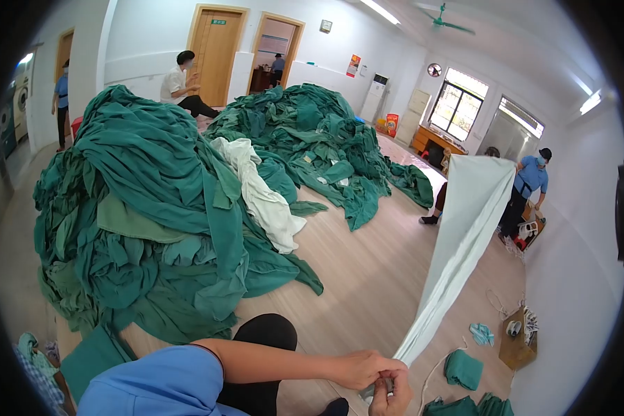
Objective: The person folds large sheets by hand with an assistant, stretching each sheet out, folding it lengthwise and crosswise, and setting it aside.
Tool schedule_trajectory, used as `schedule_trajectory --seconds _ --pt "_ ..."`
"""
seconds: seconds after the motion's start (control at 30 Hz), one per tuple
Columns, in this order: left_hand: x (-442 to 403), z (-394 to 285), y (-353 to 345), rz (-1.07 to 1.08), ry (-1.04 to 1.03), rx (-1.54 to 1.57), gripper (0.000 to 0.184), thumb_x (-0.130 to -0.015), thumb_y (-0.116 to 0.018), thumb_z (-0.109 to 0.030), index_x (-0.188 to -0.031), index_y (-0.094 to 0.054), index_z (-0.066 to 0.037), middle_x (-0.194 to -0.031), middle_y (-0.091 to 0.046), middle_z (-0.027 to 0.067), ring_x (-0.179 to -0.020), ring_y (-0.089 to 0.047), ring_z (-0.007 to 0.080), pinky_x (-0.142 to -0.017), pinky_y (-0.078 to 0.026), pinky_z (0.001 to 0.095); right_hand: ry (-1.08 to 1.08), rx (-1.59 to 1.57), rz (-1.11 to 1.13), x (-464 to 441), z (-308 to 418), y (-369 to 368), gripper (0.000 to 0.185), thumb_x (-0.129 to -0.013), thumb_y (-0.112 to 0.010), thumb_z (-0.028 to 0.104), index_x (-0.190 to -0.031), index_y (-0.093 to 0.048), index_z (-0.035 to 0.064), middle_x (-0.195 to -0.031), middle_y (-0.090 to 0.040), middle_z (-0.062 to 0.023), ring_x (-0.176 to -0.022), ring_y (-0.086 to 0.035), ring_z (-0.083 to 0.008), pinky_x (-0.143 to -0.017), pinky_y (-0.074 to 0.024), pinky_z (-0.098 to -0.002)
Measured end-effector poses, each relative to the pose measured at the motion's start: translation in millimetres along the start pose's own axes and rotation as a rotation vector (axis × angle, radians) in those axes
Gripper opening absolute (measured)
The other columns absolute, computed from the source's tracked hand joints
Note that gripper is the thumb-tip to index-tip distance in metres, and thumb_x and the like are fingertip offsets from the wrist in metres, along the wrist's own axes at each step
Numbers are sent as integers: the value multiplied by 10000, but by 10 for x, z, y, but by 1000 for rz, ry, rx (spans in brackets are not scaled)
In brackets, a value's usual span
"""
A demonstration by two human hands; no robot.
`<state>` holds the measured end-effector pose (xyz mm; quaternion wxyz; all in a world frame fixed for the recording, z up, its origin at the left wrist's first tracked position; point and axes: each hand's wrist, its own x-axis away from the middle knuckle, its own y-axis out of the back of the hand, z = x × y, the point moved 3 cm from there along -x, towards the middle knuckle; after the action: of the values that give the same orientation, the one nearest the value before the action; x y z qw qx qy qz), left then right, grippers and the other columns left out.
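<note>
Gripping the narrow, bunched end of a long pale mint-white cloth [451, 256], the left hand [362, 370] has its fingers curled tightly round the fabric. Just below and touching it, the right hand [393, 394] pinches the same end between thumb and bent fingers. From the hands the cloth rises away in a taut, twisted strip with lengthwise folds, widening into a smooth, flat panel at its far end; whether anything grips that end cannot be told.

Near the right wall, an open brown box [517, 355] with flat sides holds footwear, a pale shoe and something striped among it. Beside it on the wood-grained floor [357, 277] lie light-blue slippers [482, 334], a thin white cord [430, 378] and a compact, squarish green cloth bundle [464, 369].

To the left rises a large heap of crumpled green fabric [145, 159], matte and deeply creased, with a wrinkled white cloth [260, 194] draped down its side. Behind stands a second rumpled green heap [305, 132].
</note>
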<state>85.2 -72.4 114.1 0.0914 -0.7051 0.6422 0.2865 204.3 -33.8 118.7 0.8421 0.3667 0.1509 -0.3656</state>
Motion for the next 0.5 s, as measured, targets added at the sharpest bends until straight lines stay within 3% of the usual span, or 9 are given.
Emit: schedule_trajectory --seconds 0.07,0.1,0.17,0.3,0.37,0.47,0.5 --pt "-84 53 -37 204 104 -10 330 -752 -434 91 -1052 -518 -17 -827 -606 120 -752 -593 232 -648 -459 304 -51 141 26 33 -44 57 138 -795 -440 -55 -903 -519 -21 -738 -545 -103 -623 -532 -158 -569 -425 -238" --pt "-124 55 -48 197 98 -12 330 -752 -434 91 -1052 -518 -17 -827 -606 120 -752 -593 232 -648 -459 304 -43 144 30 38 -59 74 138 -795 -440 -55 -903 -519 -21 -738 -545 -103 -623 -532 -158 -569 -425 -238" --pt "-192 71 -80 256 125 -22 245 -717 -451 80 -939 -522 5 -743 -582 93 -654 -551 210 -577 -427 292 36 140 -78 33 -64 133 101 -811 -470 -24 -890 -531 -7 -732 -549 -100 -591 -515 -150 -545 -413 -228" --pt "-270 172 -130 213 124 60 154 -663 -462 51 -810 -489 13 -666 -538 77 -586 -488 169 -531 -382 285 6 156 -66 35 -34 199 134 -805 -513 -10 -939 -524 -1 -782 -554 -92 -602 -506 -151 -545 -402 -216" --pt "-311 155 -79 9 63 16 107 -630 -460 20 -737 -460 14 -623 -508 72 -573 -460 135 -519 -370 272 -106 -236 -184 29 -89 159 234 -786 -568 13 -1008 -497 -5 -847 -549 -88 -639 -511 -157 -563 -409 -229" --pt "-420 140 116 -38 113 -34 90 -618 -457 -1 -707 -456 9 -607 -512 82 -575 -470 127 -512 -364 283 7 22 -213 62 -343 98 395 -739 -651 58 -1084 -469 -5 -916 -544 -94 -654 -504 -163 -578 -419 -253" --pt "-459 109 146 -12 84 -98 104 -623 -443 -2 -722 -475 7 -615 -522 96 -572 -478 161 -520 -365 298 -32 92 -227 56 -398 62 409 -754 -653 188 -1081 -493 2 -947 -565 -132 -687 -539 -194 -579 -439 -288"
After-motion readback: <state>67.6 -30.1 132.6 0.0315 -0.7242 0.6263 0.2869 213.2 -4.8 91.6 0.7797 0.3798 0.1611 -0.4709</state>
